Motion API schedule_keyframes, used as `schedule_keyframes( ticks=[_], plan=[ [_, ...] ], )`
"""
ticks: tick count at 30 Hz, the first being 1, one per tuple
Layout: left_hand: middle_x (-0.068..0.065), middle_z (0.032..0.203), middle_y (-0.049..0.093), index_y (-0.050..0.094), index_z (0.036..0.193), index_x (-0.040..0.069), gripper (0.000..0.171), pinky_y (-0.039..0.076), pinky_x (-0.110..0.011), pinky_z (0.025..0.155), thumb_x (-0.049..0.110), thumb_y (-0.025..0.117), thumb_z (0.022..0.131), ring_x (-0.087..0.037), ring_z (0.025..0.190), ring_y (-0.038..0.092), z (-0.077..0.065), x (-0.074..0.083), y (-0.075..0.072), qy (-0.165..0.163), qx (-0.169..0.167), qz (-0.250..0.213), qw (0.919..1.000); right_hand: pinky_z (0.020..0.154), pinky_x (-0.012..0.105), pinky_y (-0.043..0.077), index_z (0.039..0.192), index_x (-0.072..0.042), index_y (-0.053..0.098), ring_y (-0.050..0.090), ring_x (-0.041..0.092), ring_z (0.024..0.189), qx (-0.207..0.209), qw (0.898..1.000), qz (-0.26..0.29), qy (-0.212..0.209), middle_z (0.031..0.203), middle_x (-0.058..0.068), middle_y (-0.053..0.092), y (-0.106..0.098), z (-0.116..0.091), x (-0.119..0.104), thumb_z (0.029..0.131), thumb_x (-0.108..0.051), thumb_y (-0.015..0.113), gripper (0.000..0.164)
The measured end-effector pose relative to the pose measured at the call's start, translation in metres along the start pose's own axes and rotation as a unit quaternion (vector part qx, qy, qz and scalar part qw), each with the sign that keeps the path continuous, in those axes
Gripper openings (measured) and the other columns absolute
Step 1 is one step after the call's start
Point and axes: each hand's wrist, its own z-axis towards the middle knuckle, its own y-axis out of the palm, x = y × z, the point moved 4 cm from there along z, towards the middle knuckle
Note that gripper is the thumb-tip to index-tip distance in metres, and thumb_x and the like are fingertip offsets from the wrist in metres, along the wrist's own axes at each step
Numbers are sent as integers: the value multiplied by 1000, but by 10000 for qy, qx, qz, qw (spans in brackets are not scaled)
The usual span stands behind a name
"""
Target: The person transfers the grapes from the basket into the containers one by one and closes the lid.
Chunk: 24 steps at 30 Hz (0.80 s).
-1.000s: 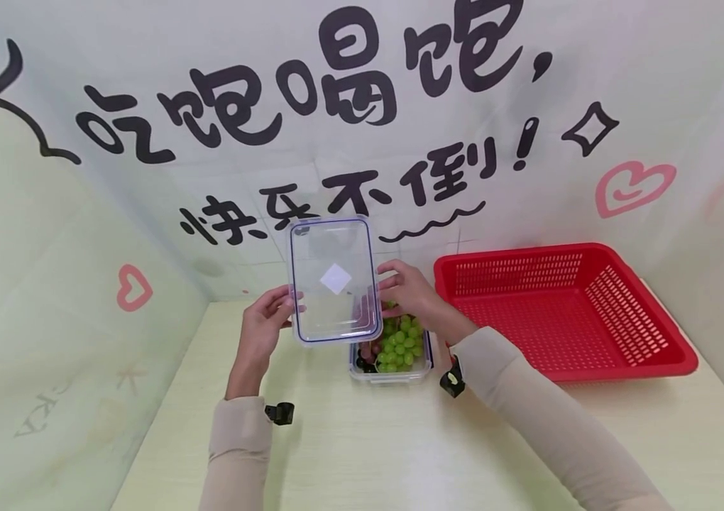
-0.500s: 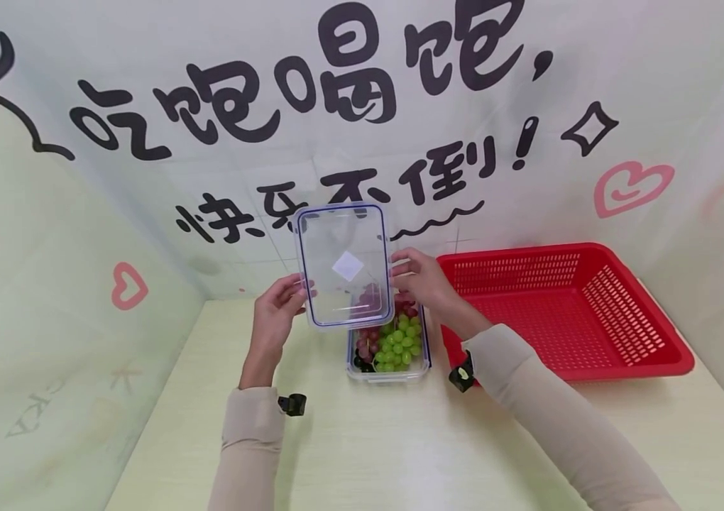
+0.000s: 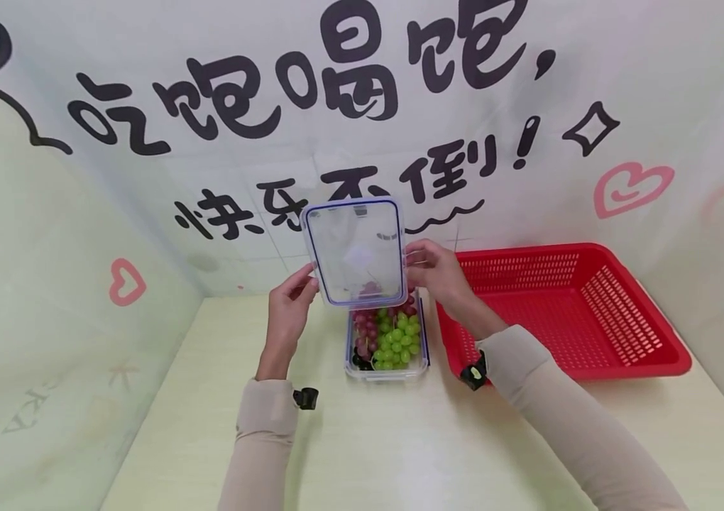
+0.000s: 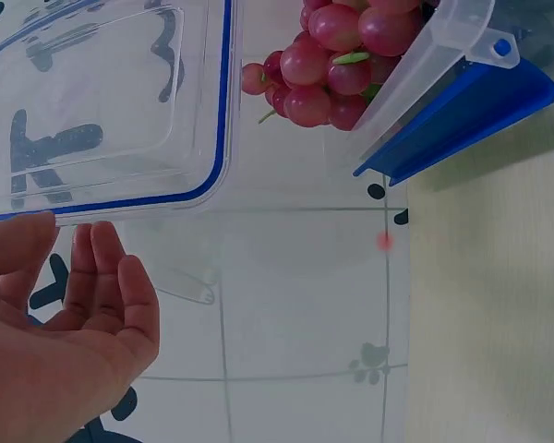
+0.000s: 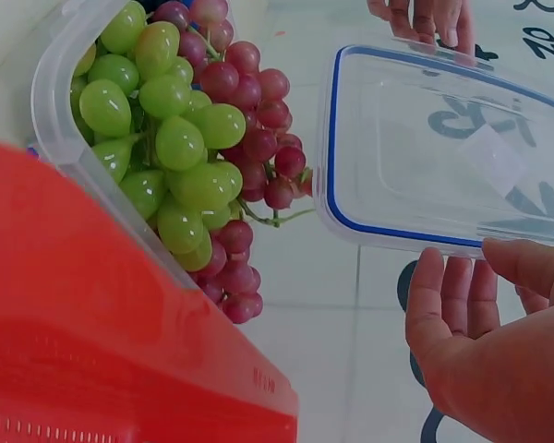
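Observation:
A clear plastic lid with a blue seal and a white square label hangs tilted above the rear of a clear food box. My left hand holds its left edge between thumb and fingers. Along the opposite edge, my right hand pinches it the same way. Green grapes, red grapes and a few dark round fruits lie in the box. Lid and box are apart. The lid partly covers the box's far end in the head view.
A red perforated basket stands right of the box, close to my right forearm. A blue clip flap sticks out from the box's side. Behind the pale table rises a printed wall sheet.
Both hands have carried the lid rightward and slightly up, and it leans more. More of the grapes in the box now shows. Box and basket stay in place.

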Motion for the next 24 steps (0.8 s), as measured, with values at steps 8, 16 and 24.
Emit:
schedule_keyframes(
  ticks=[8, 16, 24],
  plan=[
    [-24, 121, 62, 55, 141, 2, 42, 48, -12, 87, 2, 56, 99, -24, 111, 61, -1, 6, 10, 561, -424, -130, 9974, 97, 39, 52, 115, -7, 64, 61, 26, 107, 190, 9997, -42, -118, 116, 14, 65, -10, 0, -1, 94, 3, 62, 24],
    [-24, 128, 60, 50, 144, 1, 44, 47, -13, 93, 3, 54, 101, -26, 117, 59, -4, 3, 15, 615, -687, -360, 9951, 90, 28, 51, 112, -2, 65, 59, 22, 99, 195, 9994, -158, -241, 110, 14, 66, -19, 2, 2, 91, 6, 64, 22],
    [-19, 143, 54, 54, 140, -2, 40, 40, -39, 111, 17, 42, 107, -26, 133, 51, -5, 1, 20, 839, -956, -587, 9901, 80, 20, 50, 108, 1, 65, 56, 23, 99, 234, 9986, -366, -311, 108, 13, 62, -21, 4, 5, 90, 10, 63, 21]
  ],
)
